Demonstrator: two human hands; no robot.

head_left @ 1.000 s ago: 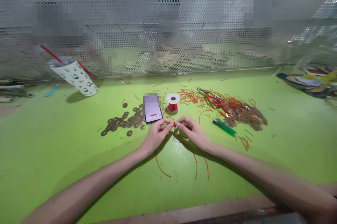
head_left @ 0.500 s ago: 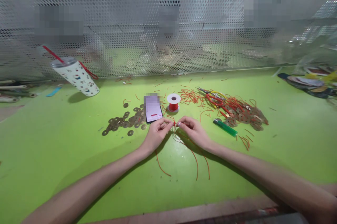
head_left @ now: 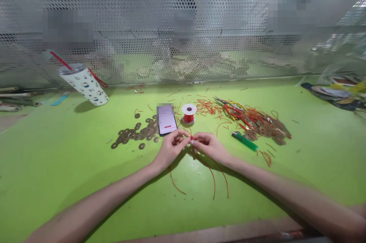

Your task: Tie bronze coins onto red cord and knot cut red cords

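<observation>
A: What do the two hands do at this moment?

B: The left hand (head_left: 172, 146) and the right hand (head_left: 212, 147) are very near each other, with their fingertips almost meeting. Each one has its thumb and forefinger pinched together on the same red cord (head_left: 191, 137), at a small knot.

A: And where exactly is this cord?

B: It is between the fingertips, above the green table (head_left: 128, 189), on the near side of the white spool (head_left: 189, 109), which is wound with red thread. A thin loop rises over the fingers. Three long ends show below the hands, but how they join the knot I cannot tell.

A: What is there around the left hand?

B: Just beyond it lies a smartphone (head_left: 167, 124) with its screen up. To the left of the phone are scattered round metal discs (head_left: 137, 132) with holes. Farther away stands a patterned tumbler (head_left: 87, 85) with a red straw (head_left: 60, 59).

A: And on the other side?

B: A green lighter (head_left: 246, 142) lies apart from the right hand. Behind it there is a heap of similar discs (head_left: 268, 129), mixed with red strands, and red-handled scissors (head_left: 235, 112) lie beside this heap.
</observation>
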